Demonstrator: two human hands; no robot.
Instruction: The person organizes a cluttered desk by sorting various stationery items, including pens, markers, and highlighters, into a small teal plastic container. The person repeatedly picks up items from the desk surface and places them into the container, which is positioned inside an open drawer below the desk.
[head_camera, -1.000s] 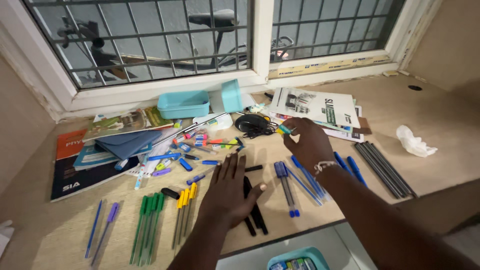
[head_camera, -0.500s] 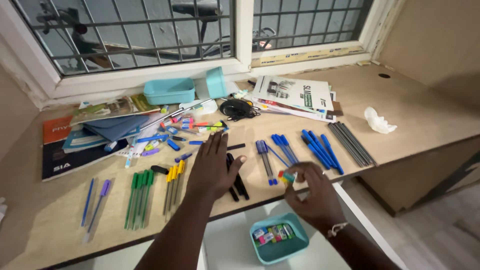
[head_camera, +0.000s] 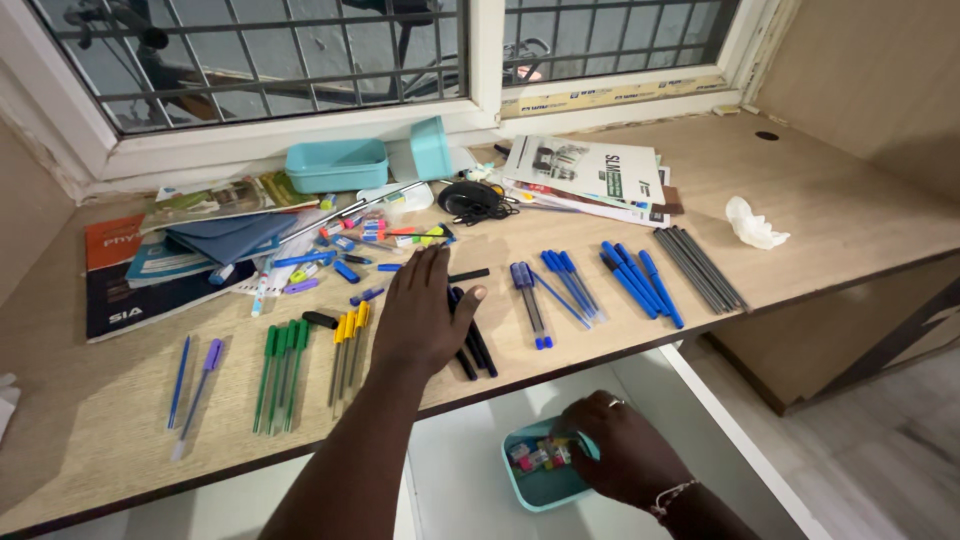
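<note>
My left hand (head_camera: 425, 320) lies flat on the wooden desk (head_camera: 850, 220) with fingers spread, its palm partly covering a bunch of black pens (head_camera: 478, 350). My right hand (head_camera: 625, 455) is down in the open white drawer (head_camera: 460, 470), with fingers curled into a small teal box (head_camera: 530, 490) that holds several small colourful erasers (head_camera: 535, 457). The fingertips hide whether one is still held. Yellow pens (head_camera: 348, 350) and green pens (head_camera: 280, 375) lie in rows left of my left hand.
Rows of blue pens (head_camera: 640, 280) and dark grey pens (head_camera: 700, 265) lie to the right, with a crumpled tissue (head_camera: 755, 225) beyond. Books (head_camera: 150, 290), a teal tray (head_camera: 337, 165), loose stationery (head_camera: 370, 240), a black corded mouse (head_camera: 470, 200) and magazines (head_camera: 590, 175) sit below the barred window.
My right hand picked a small colourful eraser from the back of the desk, carried it down past the front edge, and now reaches into the teal box. The left hand stayed put.
</note>
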